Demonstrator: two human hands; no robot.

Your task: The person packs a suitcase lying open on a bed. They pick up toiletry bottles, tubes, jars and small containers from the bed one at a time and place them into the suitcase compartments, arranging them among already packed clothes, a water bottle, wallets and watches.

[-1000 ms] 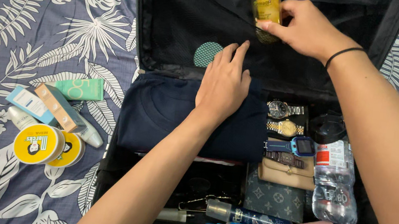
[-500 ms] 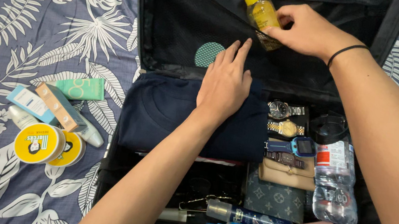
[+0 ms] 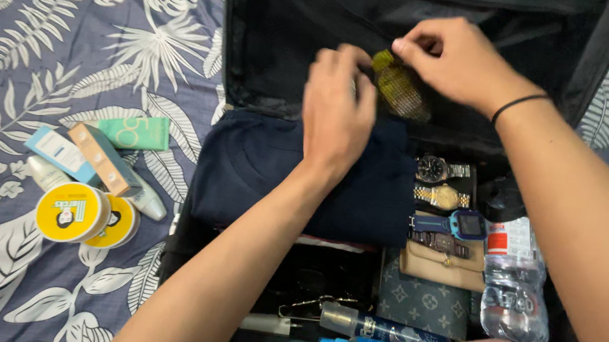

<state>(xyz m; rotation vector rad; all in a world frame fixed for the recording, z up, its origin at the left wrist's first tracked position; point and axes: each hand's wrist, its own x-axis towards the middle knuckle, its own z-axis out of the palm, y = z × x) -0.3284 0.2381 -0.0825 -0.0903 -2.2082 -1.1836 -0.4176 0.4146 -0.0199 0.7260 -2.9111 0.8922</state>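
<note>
- Yellow bottle (image 3: 400, 89): lies tilted behind the dark mesh of the suitcase lid (image 3: 292, 28), cap toward ten o'clock; seen only through the mesh.
- Right hand (image 3: 456, 62): fingers pinched shut at the mesh just above the bottle's cap end; black band at the wrist. Whether it grips the bottle itself or only the mesh cannot be told.
- Left hand (image 3: 337, 116): blurred, fingers bent at the mesh edge, at nine o'clock of the bottle; palm over the folded navy garment (image 3: 258, 169). What it holds, if anything, cannot be told.
- Wristwatches (image 3: 440, 183): stacked at three o'clock of the garment.
- Clear water bottle (image 3: 512, 288): lies at five o'clock of the watches.
- Yellow round tins (image 3: 83, 215): on the leaf-print bedsheet (image 3: 50, 20), well apart at nine o'clock of the suitcase.
</note>
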